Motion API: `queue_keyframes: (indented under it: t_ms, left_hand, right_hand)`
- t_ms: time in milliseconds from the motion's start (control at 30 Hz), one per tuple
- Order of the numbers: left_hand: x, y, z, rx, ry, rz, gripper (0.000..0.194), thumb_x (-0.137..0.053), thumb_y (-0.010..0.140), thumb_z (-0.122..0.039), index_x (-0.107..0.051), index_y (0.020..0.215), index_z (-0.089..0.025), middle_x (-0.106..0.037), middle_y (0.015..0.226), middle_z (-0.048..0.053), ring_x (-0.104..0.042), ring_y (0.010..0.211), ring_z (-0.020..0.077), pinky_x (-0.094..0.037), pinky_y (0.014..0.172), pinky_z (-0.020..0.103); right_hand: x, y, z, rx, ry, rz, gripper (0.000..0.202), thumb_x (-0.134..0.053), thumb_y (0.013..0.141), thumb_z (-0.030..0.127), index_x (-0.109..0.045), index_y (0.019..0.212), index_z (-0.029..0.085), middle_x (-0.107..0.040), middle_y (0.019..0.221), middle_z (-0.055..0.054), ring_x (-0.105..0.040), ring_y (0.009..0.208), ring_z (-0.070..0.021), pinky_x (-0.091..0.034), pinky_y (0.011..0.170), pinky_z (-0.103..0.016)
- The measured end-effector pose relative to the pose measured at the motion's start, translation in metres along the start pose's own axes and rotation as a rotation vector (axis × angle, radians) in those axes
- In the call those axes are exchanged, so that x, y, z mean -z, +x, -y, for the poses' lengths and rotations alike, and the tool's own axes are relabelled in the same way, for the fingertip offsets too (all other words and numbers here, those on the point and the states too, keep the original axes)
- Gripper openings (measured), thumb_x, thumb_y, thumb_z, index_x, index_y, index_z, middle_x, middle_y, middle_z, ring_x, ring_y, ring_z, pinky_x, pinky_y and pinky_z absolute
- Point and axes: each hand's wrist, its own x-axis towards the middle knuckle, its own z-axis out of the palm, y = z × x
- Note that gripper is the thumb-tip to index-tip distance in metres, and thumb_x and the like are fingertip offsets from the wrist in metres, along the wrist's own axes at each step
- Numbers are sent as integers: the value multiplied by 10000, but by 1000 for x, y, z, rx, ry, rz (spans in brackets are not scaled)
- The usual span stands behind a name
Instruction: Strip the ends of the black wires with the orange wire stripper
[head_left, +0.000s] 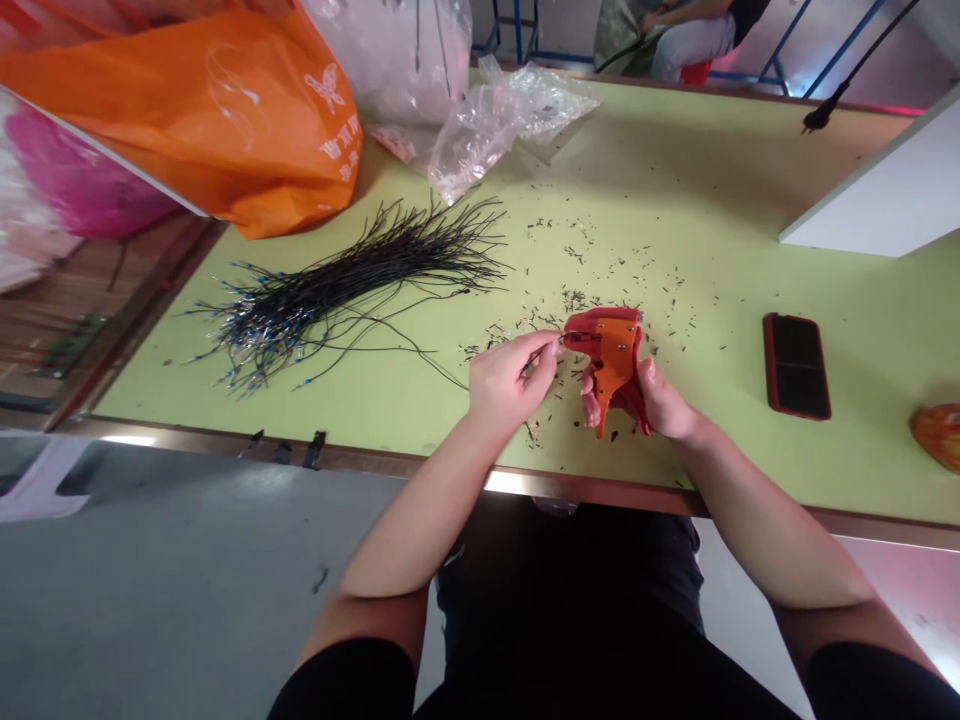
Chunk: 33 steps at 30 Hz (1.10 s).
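Observation:
My right hand point(664, 400) is wrapped round the handles of a red and orange wire stripper point(616, 350), held over the table. At the tool's jaws, my left hand point(514, 375) pinches a thin black wire point(450, 378), whose end reaches into the jaws. The wire trails left from under the hand across the tabletop. Further left lies a large bundle of black wires point(375, 262), with blue and silvery ends at its left side. Short black offcuts point(576, 300) are scattered around the tool.
The yellow-green table point(720, 190) holds an orange bag point(225, 110) and clear plastic bags point(480, 130) at the back left. A phone point(797, 366), an orange object point(939, 436) and a white panel point(892, 185) are at the right. Beyond the table sits a person point(694, 45).

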Motion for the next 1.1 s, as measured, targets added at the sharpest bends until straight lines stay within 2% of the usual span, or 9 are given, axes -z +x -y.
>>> queue_keyframes:
  t_ms: [200,367,533,667,867,1000,1100]
  left_hand:
    - [1,0,1,-22,87,16,130,-664,1022,-151,-789,1016,-185,-817,752,-12,-659,517,68,-531,530,200]
    - [1,0,1,-23,85,25,142,-645,1031,-148,-780,1033,-193,-839,804,-8,-715,573,81,-551,541,204]
    - [2,1,1,-25,60,27,136,-660,1028,-119,-779,1049,-182,-852,836,-2,-759,643,84,-568,588,186]
    - [3,2,0,19,44,34,130,-666,1050,-178,-794,1050,-193,-865,873,15,-793,692,106,-588,629,199]
    - [4,0,1,136,53,82,200,-630,1094,-298,-800,1048,-201,-864,872,18,-760,612,99,-572,605,203]
    - [3,0,0,138,36,50,171,-644,1080,-264,-792,1010,-213,-868,897,6,-781,672,104,-583,643,205]
    - [4,1,3,123,28,6,159,-643,1065,-214,-784,992,-221,-856,863,-12,-806,752,114,-602,705,210]
  right_hand:
    - [-2,1,-1,12,-34,-13,731,-533,964,906,-741,1088,216,-736,825,-52,-708,708,-214,-610,643,-362]
    - [-4,2,-4,17,-43,-74,724,-537,957,909,-716,1020,211,-711,747,-38,-691,662,-215,-620,655,-387]
    - [-8,3,-9,-5,-47,-127,720,-519,955,922,-672,917,219,-642,641,5,-637,560,-184,-594,581,-358]
    - [-13,4,-9,-13,-58,-186,711,-520,957,917,-640,836,227,-584,555,32,-584,476,-162,-535,493,-321]
    - [-20,5,-6,-13,-102,-265,702,-556,930,925,-571,732,251,-470,478,80,-441,375,-124,-437,394,-291]
    - [-21,5,-11,19,-103,-247,689,-596,914,916,-559,734,252,-465,484,85,-436,370,-117,-425,382,-279]
    - [-22,6,-15,79,-85,-204,679,-593,925,906,-612,795,239,-514,524,66,-475,393,-127,-464,405,-290]
